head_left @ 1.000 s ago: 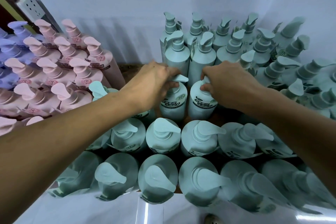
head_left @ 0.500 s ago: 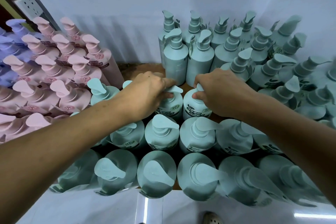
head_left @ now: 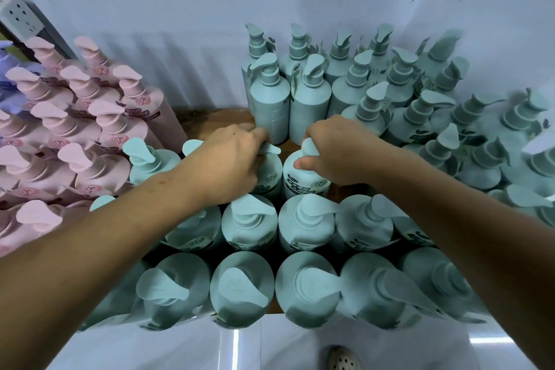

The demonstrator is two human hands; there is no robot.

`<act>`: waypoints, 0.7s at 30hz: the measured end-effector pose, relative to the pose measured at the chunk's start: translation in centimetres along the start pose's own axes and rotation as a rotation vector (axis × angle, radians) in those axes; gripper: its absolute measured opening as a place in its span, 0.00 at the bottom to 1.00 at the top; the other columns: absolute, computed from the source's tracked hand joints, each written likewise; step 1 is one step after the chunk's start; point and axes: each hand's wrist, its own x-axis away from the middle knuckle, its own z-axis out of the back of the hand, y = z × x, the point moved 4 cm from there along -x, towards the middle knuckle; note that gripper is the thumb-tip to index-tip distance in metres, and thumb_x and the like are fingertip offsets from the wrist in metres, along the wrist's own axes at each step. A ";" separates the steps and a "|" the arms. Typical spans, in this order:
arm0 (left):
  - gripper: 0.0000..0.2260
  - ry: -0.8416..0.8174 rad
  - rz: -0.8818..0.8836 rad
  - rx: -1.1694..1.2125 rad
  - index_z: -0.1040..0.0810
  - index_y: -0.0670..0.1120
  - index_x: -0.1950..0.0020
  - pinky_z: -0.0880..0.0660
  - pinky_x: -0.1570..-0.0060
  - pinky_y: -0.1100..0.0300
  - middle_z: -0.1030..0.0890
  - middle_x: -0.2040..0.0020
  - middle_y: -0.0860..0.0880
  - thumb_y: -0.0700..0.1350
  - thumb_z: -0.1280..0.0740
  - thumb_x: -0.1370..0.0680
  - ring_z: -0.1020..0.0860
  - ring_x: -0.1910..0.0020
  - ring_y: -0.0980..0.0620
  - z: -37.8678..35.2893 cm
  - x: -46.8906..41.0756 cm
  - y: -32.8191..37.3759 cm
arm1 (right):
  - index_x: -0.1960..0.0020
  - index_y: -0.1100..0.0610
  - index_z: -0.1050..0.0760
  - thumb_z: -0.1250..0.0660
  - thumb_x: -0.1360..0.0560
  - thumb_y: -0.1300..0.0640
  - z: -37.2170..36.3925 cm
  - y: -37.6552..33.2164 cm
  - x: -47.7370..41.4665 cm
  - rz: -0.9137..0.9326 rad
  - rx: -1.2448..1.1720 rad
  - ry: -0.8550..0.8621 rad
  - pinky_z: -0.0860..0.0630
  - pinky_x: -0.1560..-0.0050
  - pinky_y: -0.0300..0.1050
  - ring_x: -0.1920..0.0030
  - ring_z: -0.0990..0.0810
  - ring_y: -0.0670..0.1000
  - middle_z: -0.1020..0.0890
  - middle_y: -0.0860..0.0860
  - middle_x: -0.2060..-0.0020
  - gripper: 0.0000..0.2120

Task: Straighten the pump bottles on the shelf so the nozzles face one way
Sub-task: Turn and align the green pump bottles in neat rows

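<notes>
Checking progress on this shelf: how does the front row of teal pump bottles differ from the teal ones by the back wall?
The front row of teal pump bottles has every visible nozzle pointing right; the back teal bottles point theirs several ways. The front row stands in an even line; the back teal bottles are bunched unevenly. Both share the teal colour and pump shape.

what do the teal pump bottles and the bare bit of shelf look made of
Teal pump bottles: probably plastic, matte, with even colour and soft, dull highlights. Shelf: brown, seemingly wood or wood-look board; grain is too faint to settle which.
</notes>
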 end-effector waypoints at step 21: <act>0.25 0.245 0.115 0.091 0.27 0.46 0.67 0.32 0.65 0.59 0.26 0.70 0.50 0.68 0.33 0.31 0.26 0.67 0.50 -1.2 -15.5 12.8 | 0.75 0.57 0.40 0.41 0.27 0.32 2.9 15.3 9.2 -0.393 0.168 0.369 0.39 0.68 0.43 0.75 0.38 0.49 0.36 0.52 0.78 0.32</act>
